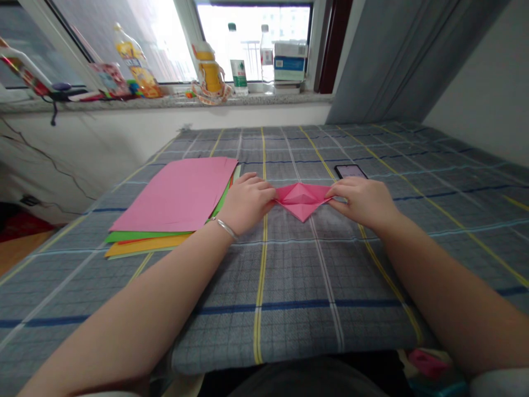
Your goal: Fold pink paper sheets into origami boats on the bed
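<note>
Atop plaid cover [289, 286] | pink origami [302, 201] | paper stack [173, 193] | phone [351, 171] | sill btls [238, 66]

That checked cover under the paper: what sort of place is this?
Probably a room in a home, perhaps a bedroom: a checked bed cover, a grey curtain, and a stone windowsill with household bottles.

From here I see a bright window [254, 44] straight ahead, its speckled stone sill [165, 102] lined with bottles [238, 60]. Below the sill runs a white wall [248, 116] with a dark cable [53, 157] across it. Right of the window hangs a grey curtain [397, 60], and a wooden floor [19, 248] shows at lower left.
</note>
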The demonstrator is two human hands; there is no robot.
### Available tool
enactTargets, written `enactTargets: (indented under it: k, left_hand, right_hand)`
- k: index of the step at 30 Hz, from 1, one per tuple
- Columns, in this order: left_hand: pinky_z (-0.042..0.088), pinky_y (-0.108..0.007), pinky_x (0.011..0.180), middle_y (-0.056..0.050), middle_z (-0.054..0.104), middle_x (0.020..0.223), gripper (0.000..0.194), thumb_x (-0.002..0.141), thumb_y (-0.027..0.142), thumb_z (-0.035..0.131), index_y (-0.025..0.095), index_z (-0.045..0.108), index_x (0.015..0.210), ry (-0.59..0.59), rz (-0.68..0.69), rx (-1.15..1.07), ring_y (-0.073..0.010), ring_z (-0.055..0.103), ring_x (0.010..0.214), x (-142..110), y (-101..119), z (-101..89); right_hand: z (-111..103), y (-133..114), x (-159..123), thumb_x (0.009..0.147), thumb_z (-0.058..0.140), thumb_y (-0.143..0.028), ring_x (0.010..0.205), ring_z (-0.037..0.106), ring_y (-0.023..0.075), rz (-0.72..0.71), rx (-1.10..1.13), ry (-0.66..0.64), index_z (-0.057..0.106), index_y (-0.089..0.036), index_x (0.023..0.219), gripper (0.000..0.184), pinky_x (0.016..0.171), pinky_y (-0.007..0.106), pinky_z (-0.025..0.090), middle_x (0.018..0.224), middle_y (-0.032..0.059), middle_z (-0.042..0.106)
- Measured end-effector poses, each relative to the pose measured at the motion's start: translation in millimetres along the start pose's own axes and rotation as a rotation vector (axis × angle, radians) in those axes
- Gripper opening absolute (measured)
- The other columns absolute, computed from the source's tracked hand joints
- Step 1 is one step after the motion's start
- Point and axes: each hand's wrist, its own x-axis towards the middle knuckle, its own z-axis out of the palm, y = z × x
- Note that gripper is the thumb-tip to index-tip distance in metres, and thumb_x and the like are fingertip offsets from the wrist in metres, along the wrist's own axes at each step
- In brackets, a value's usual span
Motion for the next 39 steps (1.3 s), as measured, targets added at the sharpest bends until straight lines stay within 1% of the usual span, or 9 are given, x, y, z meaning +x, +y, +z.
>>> enactTargets:
  k: [12,18,21,24,26,29,32,35,39]
  left_hand:
    - [0.05,-0.035,0.081,-0.003,0.074,0.089,0.012,0.084,0.029,0.062,0.023,0.073,0.086,0.057,-0.204,-0.344,-0.0192,0.067,0.084,-10,-33,27.8]
    - [0.051,-0.033,0.08,-0.005,0.073,0.095,0.019,0.09,0.03,0.054,0.021,0.069,0.097,-0.003,-0.143,-0.215,-0.0194,0.067,0.089,-8,-19,19.5]
    - [0.051,-0.029,0.071,-0.006,0.071,0.105,0.022,0.093,0.026,0.048,0.02,0.064,0.106,-0.025,-0.108,-0.125,-0.0194,0.068,0.088,-7,-2,15.9]
    - [0.052,-0.028,0.072,-0.006,0.061,0.13,0.023,0.093,0.023,0.048,0.021,0.059,0.113,0.036,-0.073,-0.095,-0.0189,0.069,0.092,-7,16,16.4]
    - [0.052,-0.026,0.069,-0.005,0.055,0.137,0.024,0.093,0.021,0.048,0.023,0.056,0.115,0.044,-0.076,-0.088,-0.0182,0.069,0.091,-7,25,17.8]
    - [0.052,-0.025,0.065,-0.004,0.052,0.14,0.028,0.092,0.02,0.047,0.024,0.054,0.119,0.022,-0.073,-0.078,-0.0172,0.07,0.088,-7,32,20.2]
    - [0.053,-0.025,0.065,-0.003,0.052,0.14,0.028,0.092,0.019,0.046,0.024,0.055,0.118,0.021,-0.057,-0.062,-0.0171,0.07,0.089,-6,34,21.8]
    - [0.053,-0.025,0.063,-0.002,0.051,0.141,0.028,0.093,0.019,0.045,0.023,0.055,0.119,0.038,-0.032,-0.037,-0.0174,0.07,0.088,-5,35,22.7]
    - [0.052,-0.026,0.059,-0.001,0.049,0.142,0.034,0.092,0.016,0.045,0.025,0.052,0.124,0.026,0.007,-0.009,-0.0171,0.07,0.083,-5,36,23.7]
  right_hand:
    - [29,19,-3,0.08,0.063,-0.028,0.068,0.064,0.0155,0.204,0.371,0.01,0.072,-0.024,0.08,0.01,0.059,0.028,0.046,0.078,-0.0003,0.072]
    - [22,13,-1,0.083,0.064,-0.036,0.095,0.063,0.0225,0.04,0.252,0.073,0.072,-0.025,0.079,0.015,0.082,0.039,0.049,0.099,0.003,0.073]
    - [11,0,3,0.084,0.063,-0.04,0.109,0.057,0.0267,-0.056,0.115,0.139,0.072,-0.024,0.077,0.02,0.096,0.047,0.042,0.111,0.0037,0.07]
    - [4,-17,7,0.088,0.059,-0.036,0.117,0.051,0.0279,-0.176,-0.006,0.166,0.071,-0.023,0.093,0.018,0.106,0.048,0.033,0.12,0.0028,0.067]
    - [4,-26,9,0.092,0.052,-0.027,0.11,0.054,0.0246,-0.23,-0.048,0.121,0.067,-0.022,0.11,0.023,0.102,0.043,0.036,0.113,0.0047,0.069]
    - [8,-33,11,0.093,0.049,-0.023,0.095,0.058,0.0234,-0.189,-0.096,0.036,0.063,-0.018,0.117,0.028,0.086,0.038,0.043,0.101,0.0078,0.071]
    - [11,-34,13,0.091,0.051,-0.023,0.085,0.059,0.0236,-0.129,-0.15,-0.032,0.067,-0.016,0.1,0.019,0.077,0.038,0.04,0.093,0.0084,0.072]
    - [11,-35,16,0.091,0.051,-0.024,0.078,0.057,0.0225,-0.112,-0.204,-0.056,0.067,-0.019,0.08,0.019,0.079,0.04,0.035,0.081,0.0066,0.072]
    - [12,-40,19,0.091,0.05,-0.025,0.074,0.056,0.0203,-0.099,-0.253,-0.064,0.066,-0.019,0.074,0.024,0.082,0.039,0.031,0.075,0.0039,0.071]
